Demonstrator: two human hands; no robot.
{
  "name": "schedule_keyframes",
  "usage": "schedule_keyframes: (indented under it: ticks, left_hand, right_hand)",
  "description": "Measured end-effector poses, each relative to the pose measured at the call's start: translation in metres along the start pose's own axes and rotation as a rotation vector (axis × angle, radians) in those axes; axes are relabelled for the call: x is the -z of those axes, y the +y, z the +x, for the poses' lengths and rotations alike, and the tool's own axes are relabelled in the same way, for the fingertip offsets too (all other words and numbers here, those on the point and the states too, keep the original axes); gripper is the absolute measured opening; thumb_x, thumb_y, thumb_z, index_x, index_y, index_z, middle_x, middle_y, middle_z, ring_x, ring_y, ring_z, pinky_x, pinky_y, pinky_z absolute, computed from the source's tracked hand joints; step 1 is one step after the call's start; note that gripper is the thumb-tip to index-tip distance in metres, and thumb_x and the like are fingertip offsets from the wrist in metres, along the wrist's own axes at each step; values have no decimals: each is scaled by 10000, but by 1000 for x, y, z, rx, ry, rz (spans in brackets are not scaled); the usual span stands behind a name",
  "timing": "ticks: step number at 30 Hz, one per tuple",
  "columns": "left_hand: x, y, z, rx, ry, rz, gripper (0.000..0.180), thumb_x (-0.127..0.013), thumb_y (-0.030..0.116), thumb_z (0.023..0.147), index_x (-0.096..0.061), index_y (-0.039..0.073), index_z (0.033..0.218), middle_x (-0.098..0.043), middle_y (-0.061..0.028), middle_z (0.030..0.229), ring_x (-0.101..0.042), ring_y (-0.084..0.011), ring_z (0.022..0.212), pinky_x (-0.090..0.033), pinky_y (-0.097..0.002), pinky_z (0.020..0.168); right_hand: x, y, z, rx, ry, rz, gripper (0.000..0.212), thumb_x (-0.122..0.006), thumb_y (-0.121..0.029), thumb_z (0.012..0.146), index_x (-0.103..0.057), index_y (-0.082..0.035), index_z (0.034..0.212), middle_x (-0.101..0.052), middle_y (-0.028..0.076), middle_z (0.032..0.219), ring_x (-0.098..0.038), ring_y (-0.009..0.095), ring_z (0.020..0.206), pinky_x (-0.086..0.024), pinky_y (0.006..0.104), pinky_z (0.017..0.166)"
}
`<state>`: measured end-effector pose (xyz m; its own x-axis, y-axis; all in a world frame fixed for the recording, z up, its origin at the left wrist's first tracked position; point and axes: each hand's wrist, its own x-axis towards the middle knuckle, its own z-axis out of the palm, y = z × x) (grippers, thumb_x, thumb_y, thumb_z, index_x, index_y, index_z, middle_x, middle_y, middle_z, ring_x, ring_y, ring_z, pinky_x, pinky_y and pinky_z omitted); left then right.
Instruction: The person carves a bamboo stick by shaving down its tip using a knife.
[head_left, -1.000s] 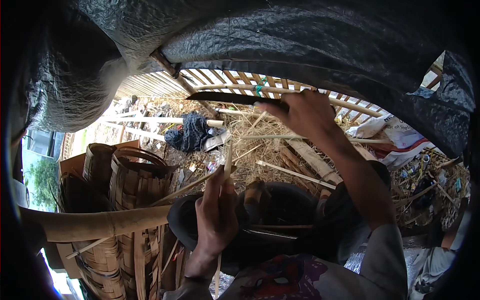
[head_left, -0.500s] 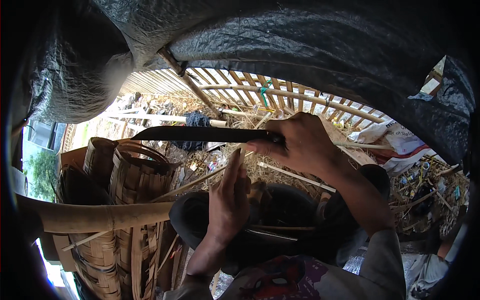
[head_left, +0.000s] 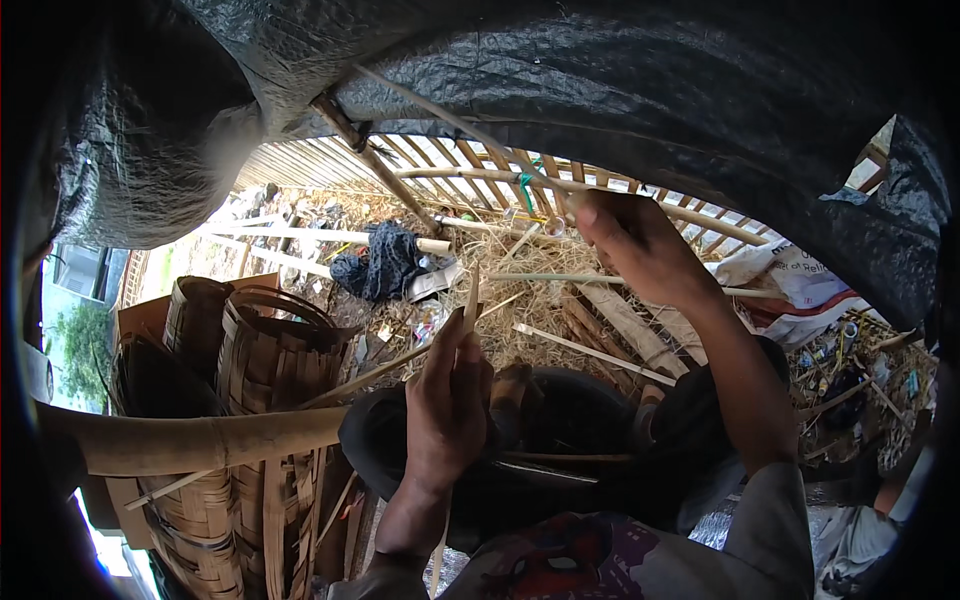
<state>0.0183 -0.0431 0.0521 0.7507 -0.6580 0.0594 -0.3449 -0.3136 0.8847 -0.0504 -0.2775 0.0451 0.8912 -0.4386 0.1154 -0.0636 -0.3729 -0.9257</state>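
Note:
My right hand (head_left: 628, 240) is raised at centre right, its fingers closed round the handle of a long knife (head_left: 455, 122). The blade points up and to the left and looks thin, seen nearly edge-on. Lower down, in front of my left knee, my left hand (head_left: 445, 410) pinches a narrow pale bamboo strip (head_left: 472, 292) between thumb and fingers. The strip's tip sticks up above the fingertips; a pale length shows beside the left wrist. Blade and strip are apart.
Woven bamboo baskets (head_left: 275, 345) stand at my left behind a thick bamboo pole (head_left: 215, 443). Shavings (head_left: 545, 258), sticks and litter cover the ground ahead. A slatted bamboo fence (head_left: 590, 185) runs beyond, a dark tarp (head_left: 620, 80) hangs overhead, and a printed sack (head_left: 790, 275) lies right.
The knife has swung from level, just above the left hand, to a steep slant up and away. My right hand has moved right; the left hand has shifted slightly down and left.

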Motion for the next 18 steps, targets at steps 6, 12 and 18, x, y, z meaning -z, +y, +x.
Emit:
schedule_keyframes:
  ticks: [6, 12, 18]
  left_hand:
    - [3, 8, -2, 60, -66, -201, 226, -467, 60, 964, -498, -21, 1172, -471, -13, 622, -408, -62, 547, -338, -233, 487]
    - [1, 12, -4, 199, -202, -458, 192, -443, 74, 980, -500, -14, 1141, -491, 7, 708, -437, -48, 622, -349, -219, 533]
    - [-7, 22, -6, 296, -65, -517, 266, -396, 251, 1000, -466, 61, 828, -334, 47, 563, -261, -39, 426, -176, -205, 383]
  right_hand:
    - [-14, -15, -18, 148, -191, 104, 389, -545, -416, 931, -508, -60, 778, -400, 5, 544, -378, 103, 497, -321, 297, 493]
    - [-13, -16, -19, 228, -238, 100, 319, -526, -380, 925, -542, -64, 886, -450, 9, 588, -416, 103, 509, -326, 282, 493]
    - [-15, -9, -20, 364, -218, -96, 301, -668, -340, 837, -556, -64, 884, -532, 52, 616, -560, 172, 542, -427, 313, 522]
